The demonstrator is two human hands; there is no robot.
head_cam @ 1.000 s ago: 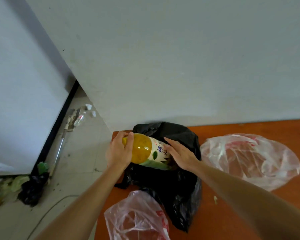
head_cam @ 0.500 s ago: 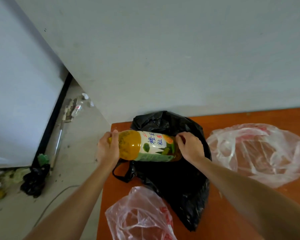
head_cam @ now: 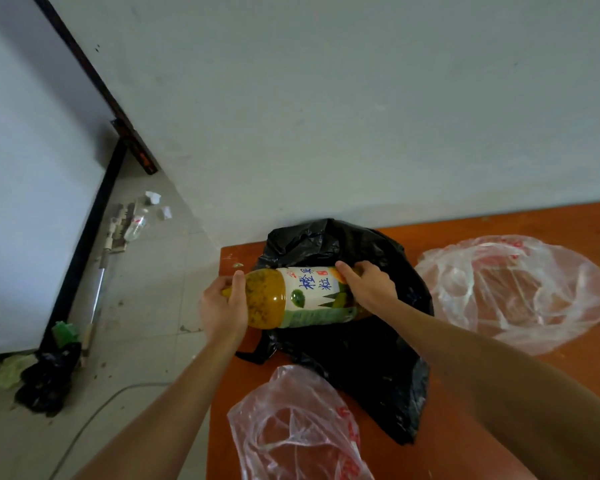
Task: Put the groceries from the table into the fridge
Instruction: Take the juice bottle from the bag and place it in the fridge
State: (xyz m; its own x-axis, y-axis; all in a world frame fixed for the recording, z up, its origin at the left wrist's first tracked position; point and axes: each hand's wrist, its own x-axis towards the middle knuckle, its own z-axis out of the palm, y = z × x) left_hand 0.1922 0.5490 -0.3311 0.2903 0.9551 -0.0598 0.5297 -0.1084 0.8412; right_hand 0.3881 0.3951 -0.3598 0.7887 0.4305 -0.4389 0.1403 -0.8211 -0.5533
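Black bag (head_cam: 371, 368), clear bags (head_cam: 513, 292) around bottle (head_cam: 312, 292)

- The orange-brown wooden table (head_cam: 568, 223) stands against the pale wall, its left corner over the floor.
- A crumpled black plastic bag (head_cam: 368, 368) lies on the table's left part, reaching the wall.
- 2 clear plastic bags with red print lie on the table: 1 bag on the right (head_cam: 520, 292), just beside the black one, and 1 bag at the near edge (head_cam: 291, 427), touching it.
- A small green scrap (head_cam: 238, 265) sits at the far-left corner.
- The grey tiled floor (head_cam: 153, 306) carries an empty clear bottle (head_cam: 135, 227), white paper scraps (head_cam: 152, 197), a pale long-handled tool (head_cam: 99, 282), a black rubbish bag (head_cam: 49, 379), green leaves (head_cam: 7, 370) and a grey cable (head_cam: 94, 417).
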